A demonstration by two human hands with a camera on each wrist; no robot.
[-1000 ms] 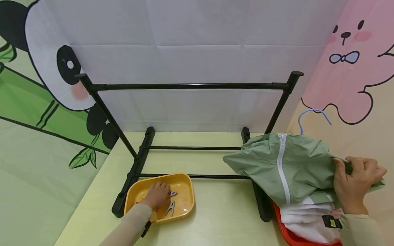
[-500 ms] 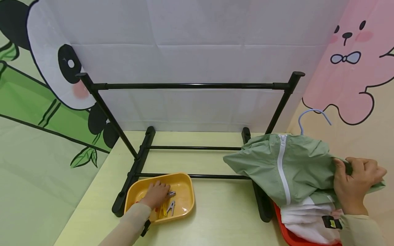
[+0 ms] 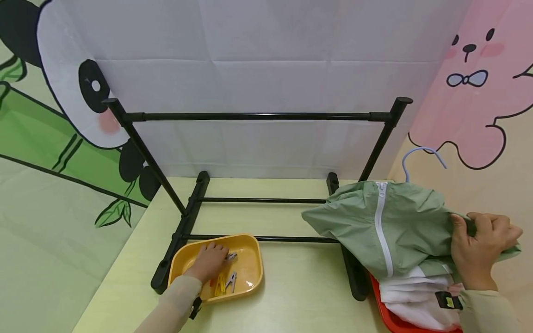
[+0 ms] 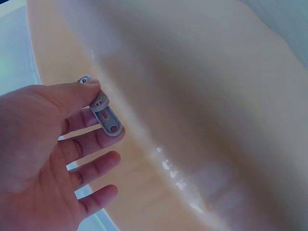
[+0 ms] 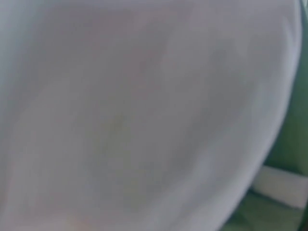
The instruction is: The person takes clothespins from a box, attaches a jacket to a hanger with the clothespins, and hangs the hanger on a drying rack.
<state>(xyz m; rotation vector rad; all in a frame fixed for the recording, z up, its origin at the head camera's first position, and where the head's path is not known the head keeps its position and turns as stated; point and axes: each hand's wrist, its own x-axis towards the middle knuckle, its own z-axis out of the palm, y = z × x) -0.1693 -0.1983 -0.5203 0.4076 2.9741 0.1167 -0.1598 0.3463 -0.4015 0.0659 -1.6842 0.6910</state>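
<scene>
Over the yellow tray point(image 3: 255, 261), my left hand point(image 3: 208, 263) pinches a grey clothespin point(image 4: 109, 120) between thumb and index finger, the other fingers spread below it in the left wrist view. Beside the hand, a grey clothespin point(image 3: 231, 280) and a yellow clothespin point(image 3: 220, 284) lie in the tray. At the right, my right hand point(image 3: 480, 247) grips the side of a green jacket point(image 3: 354, 212) with a white zipper. The blue hook of a hanger point(image 3: 420, 149) sticks out above its collar. Blurred white cloth point(image 5: 144, 120) fills most of the right wrist view.
A black clothes rack point(image 3: 250, 117) stands in the middle of the pale table point(image 3: 300, 277). White folded clothes point(image 3: 408, 293) lie in a red basket point(image 3: 380, 300) under the jacket. Walls with cartoon animals rise behind and at the sides.
My left hand has shifted slightly left in the tray and lifted a grey clothespin; yellow clothespins it covered now show. The right hand and jacket have hardly moved.
</scene>
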